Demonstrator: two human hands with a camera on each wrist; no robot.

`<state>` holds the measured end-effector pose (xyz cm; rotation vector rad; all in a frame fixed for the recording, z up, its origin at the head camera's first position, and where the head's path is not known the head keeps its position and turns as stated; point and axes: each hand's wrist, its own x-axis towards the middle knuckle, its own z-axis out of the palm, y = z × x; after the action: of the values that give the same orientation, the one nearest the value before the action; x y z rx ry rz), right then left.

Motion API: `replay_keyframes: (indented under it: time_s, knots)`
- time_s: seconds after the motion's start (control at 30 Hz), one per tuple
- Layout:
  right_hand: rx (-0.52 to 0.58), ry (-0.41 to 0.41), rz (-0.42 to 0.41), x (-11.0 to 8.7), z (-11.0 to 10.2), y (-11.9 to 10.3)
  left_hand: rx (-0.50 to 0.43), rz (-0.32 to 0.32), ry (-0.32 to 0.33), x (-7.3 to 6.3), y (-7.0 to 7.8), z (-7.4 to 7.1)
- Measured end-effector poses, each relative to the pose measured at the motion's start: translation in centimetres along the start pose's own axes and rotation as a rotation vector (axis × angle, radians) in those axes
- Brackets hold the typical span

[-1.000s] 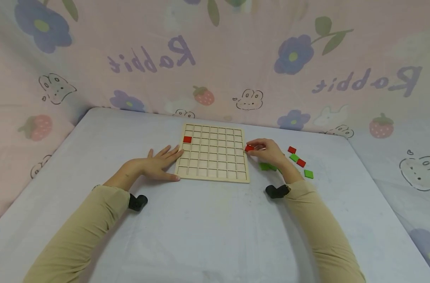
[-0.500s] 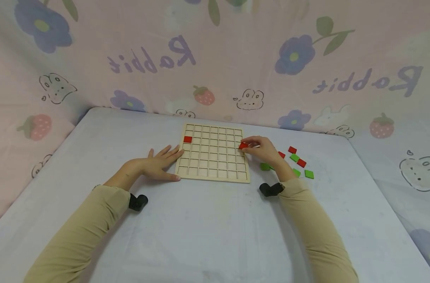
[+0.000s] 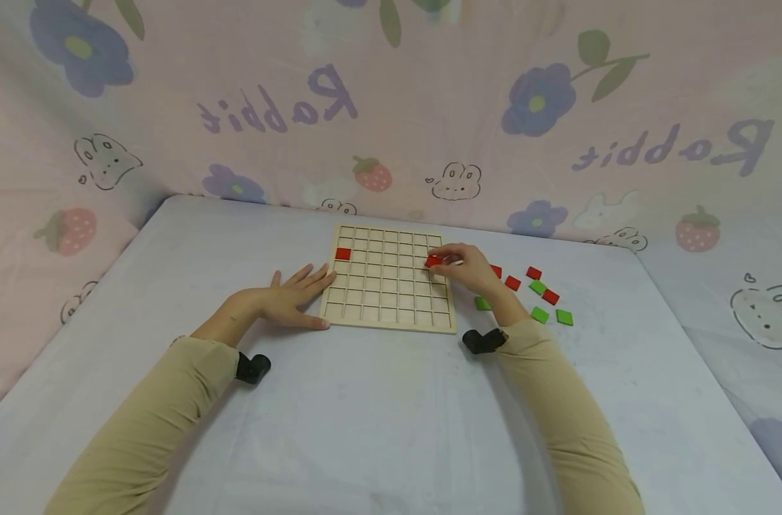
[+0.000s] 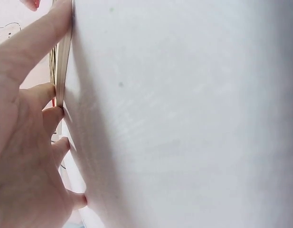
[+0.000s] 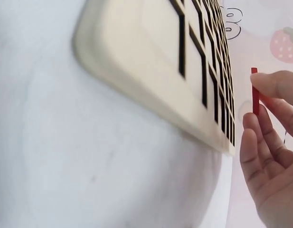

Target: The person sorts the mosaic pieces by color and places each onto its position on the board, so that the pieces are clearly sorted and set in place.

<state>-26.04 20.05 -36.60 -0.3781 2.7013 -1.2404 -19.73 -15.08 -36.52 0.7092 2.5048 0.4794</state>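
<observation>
Left hand (image 3: 287, 301): your fingers lie spread and apart, pinching nothing; the thumb and some fingers meet the left edge of the gridded board (image 3: 389, 293), the thumb at its near corner.
Lone red tile (image 3: 343, 254): it lies in the leftmost column, toward the far side; your left hand is the nearer one to it.
Board: it lies flat on the white tabletop (image 3: 365, 415), between your hands; the slant of the view keeps its long axis from being told.
Held red tile (image 3: 433, 262): it hangs over the right-hand part of the grid, to the left of the hand that holds it; the right wrist view shows it edge-on, roughly parallel to the board's face; it looks square, so no long axis to speak of.
Gap: tile and board stand apart there — this, I judge, is the relation that counts; which cell lies straight below cannot be told.
Right hand (image 3: 466, 267): your thumb and fingers are clamped on that tile; the palm sits to its right.
Loose tiles (image 3: 550, 296): red and green, scattered right of the board — some partly hidden by your right hand and wrist.
</observation>
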Motion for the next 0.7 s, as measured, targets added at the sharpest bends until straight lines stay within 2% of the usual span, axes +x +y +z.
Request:
replay_keyframes:
  time_s: [0.7]
  knots:
    - [0.045, -0.014, -0.054, 1.1, 2.1, -1.4, -0.002, -0.001, -0.002, -0.1, 0.3, -0.1]
